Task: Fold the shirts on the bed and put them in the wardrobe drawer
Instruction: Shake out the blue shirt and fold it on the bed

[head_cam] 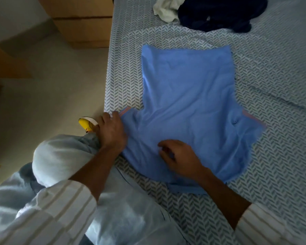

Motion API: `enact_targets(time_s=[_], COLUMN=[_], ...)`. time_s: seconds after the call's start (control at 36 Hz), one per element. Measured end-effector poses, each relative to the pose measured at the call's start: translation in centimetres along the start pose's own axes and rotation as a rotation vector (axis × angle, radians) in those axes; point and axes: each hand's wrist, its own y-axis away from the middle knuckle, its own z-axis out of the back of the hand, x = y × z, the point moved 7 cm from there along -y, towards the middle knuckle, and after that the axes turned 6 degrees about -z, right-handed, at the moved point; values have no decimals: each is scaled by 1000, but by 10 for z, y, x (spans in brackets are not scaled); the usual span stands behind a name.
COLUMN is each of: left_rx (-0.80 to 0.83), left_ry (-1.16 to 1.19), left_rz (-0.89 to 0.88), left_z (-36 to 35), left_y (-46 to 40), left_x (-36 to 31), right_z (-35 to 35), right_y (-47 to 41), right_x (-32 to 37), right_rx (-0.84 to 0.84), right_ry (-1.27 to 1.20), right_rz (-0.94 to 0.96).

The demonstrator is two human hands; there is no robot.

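A light blue shirt (187,96) with orange-striped sleeve cuffs lies spread flat on the bed (272,156), collar end toward me. My left hand (111,131) grips the shirt's left sleeve near the bed's edge, fingers curled over the cuff. On the cloth near the collar, my right hand (178,156) rests with its fingers loosely bent. At the far end of the bed a dark navy garment (223,13) lies bunched, with a crumpled white garment (166,9) beside it.
A wooden wardrobe with drawers (81,22) stands on the floor left of the bed's far end. My knee in light trousers presses against the bed's side. A yellow slipper (87,125) shows on the beige floor below.
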Motion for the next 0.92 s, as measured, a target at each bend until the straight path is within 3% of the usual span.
enact_targets(time_s=[0.11,0.19,0.31,0.39,0.5,0.72,0.92], left_rx=[-88,52,331,485,604,458,452], left_ry=[221,437,575,589,517,128,398], left_rz=[-433,-647,-839,-953,-1002,-1095,-1119], left_z=[-3,-15,-32,-42,-61,-64,-57], left_y=[15,43,81,109,142,170,181], left_x=[-82,-154,-226,-270,-303,-314,-311], right_z=[84,147,200,200,197,207,231], right_y=[10,34,66,81,79,65,100], right_x=[-72,-132,-203,-242,-252,-247,-248], right_rx=[-392,-587,-684,-625,-569,-543,-701], right_ry=[22,78,38,-308,-608,-762,-788], right_rz=[-303,-558,-907,-1134,-1181,-1230,-1173])
